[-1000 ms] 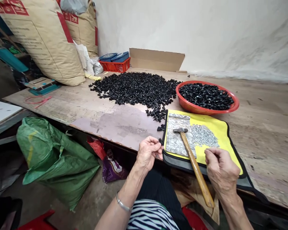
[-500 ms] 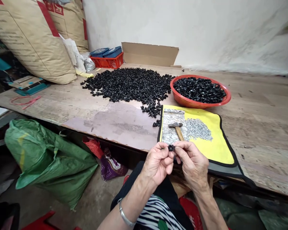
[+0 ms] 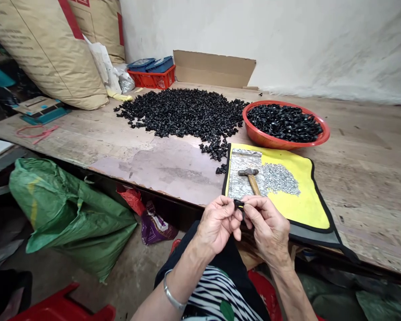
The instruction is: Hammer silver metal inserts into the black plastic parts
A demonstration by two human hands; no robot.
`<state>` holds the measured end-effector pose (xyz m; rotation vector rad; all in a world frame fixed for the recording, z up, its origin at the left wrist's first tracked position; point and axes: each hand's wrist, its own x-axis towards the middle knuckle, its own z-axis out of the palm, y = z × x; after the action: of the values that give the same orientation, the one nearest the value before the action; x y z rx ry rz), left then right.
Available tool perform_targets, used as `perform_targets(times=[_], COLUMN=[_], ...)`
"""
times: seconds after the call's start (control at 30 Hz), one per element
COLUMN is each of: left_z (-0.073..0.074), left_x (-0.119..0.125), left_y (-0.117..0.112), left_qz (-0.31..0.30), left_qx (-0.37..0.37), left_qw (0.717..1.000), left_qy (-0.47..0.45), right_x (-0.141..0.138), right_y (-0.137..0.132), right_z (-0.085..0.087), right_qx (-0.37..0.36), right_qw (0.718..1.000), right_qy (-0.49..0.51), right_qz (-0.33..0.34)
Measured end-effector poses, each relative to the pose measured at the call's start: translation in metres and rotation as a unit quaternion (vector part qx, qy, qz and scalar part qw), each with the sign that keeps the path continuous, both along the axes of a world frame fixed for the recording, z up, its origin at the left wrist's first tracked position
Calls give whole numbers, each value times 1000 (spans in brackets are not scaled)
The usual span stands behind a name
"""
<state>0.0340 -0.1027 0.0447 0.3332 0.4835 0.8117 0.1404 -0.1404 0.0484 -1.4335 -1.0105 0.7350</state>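
Observation:
Between my fingertips is a small black plastic part, held over the table's front edge. My left hand pinches it from the left, and my right hand grips its other side between thumb and forefinger. Just beyond them a hammer with a wooden handle lies on a worn metal plate. To the right of that plate, a heap of tiny silvery metal pieces rests on a yellow cloth with black edging. The fingers hide much of the black part.
A large pile of black parts covers the table's middle. An orange-red bowl full of similar parts stands behind the cloth. Farther back are a red basket and a cardboard sheet. A green sack sits below, left.
The black part has turned between my fingers and now looks longer from the side. Both hands stay pinched on it at nearly the same place. The view has shifted slightly.

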Motion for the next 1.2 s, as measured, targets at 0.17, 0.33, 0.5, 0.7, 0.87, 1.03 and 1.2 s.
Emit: perform_targets(times=[0.17,0.33,0.5,0.7,0.87,1.03,1.2], left_z=[1,1,2,-2,-4,-5,-6], left_x=[-2,-4,-4,-4,-4,-3,-4], left_y=[2,4,4,4,4,2,1], left_qz=[60,49,67,73,76,78,77], left_qx=[90,93,68,59,62,72,78], left_qw=[988,988,989,990,989,987,987], left_qy=[110,114,110,107,114,117,119], right_x=[-4,-5,-1,-4,-5,-1,0], right_y=[-1,-2,1,4,4,8,11], right_z=[2,1,-2,-2,0,4,7], right_qx=[-40,-49,-47,-66,-83,-100,-116], right_qw=[999,999,994,997,996,993,978], right_qy=[-8,8,98,37,-11,55,171], right_qz=[-9,2,26,1,-20,-5,-3])
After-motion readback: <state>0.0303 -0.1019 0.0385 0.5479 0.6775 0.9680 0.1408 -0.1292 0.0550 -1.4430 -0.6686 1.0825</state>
